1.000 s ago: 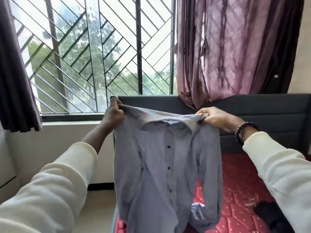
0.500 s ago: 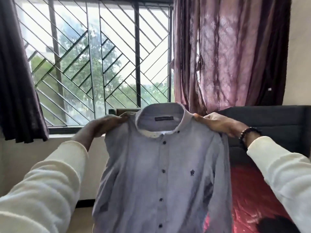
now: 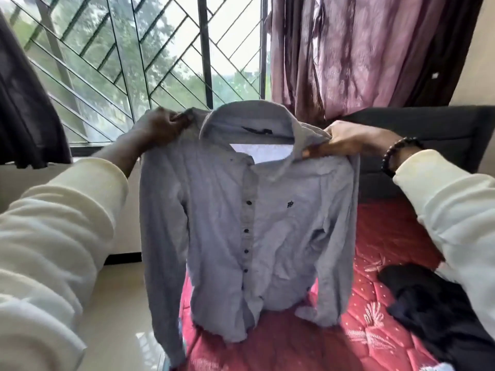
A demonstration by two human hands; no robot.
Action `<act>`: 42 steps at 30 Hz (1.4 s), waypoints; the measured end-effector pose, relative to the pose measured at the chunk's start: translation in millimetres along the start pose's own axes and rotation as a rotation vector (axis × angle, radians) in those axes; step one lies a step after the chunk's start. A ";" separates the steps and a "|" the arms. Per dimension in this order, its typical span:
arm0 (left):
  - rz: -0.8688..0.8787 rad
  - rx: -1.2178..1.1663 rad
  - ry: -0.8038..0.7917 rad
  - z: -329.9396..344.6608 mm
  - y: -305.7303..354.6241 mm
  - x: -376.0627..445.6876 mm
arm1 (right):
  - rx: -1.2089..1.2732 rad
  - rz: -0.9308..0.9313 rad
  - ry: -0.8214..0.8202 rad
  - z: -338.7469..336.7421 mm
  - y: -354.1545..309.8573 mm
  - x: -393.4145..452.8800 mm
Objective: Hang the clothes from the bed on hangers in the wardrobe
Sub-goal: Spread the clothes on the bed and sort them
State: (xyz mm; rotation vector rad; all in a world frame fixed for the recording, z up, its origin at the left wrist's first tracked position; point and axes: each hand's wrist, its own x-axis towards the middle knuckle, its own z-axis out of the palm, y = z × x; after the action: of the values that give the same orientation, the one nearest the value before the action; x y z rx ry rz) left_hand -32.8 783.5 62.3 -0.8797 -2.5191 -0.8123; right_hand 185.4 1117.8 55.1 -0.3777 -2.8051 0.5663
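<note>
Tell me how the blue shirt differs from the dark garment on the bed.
The shirt is pale blue; the dark garment is near black. The shirt hangs spread out, front showing, held at the shoulders by the left hand and right hand; the dark garment lies crumpled on the mattress, untouched. Neither is on a hanger.

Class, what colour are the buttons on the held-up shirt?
Dark, near black, on the pale blue-grey shirt; head view.

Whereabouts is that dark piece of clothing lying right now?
In the head view, the dark garment lies at lower right on the red mattress, below the person's right sleeve and right of the held-up light blue shirt.
</note>
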 end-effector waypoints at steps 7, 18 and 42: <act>-0.112 -0.112 -0.120 1.7 3.0 -32.5 | 0.324 0.044 -0.083 25.0 9.3 -31.8; -0.295 -0.231 -0.384 52.5 -44.7 -83.7 | 0.217 0.123 -0.152 89.9 3.6 -59.9; -0.255 0.206 -0.223 379.9 -206.4 142.5 | -0.305 0.259 -0.033 316.8 184.4 279.8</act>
State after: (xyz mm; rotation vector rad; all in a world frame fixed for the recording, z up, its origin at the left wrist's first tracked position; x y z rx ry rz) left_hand -324.5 950.3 -244.8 -0.6182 -2.8902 -0.5353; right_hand -132.6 1257.5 -248.2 -0.8064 -2.8967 0.1907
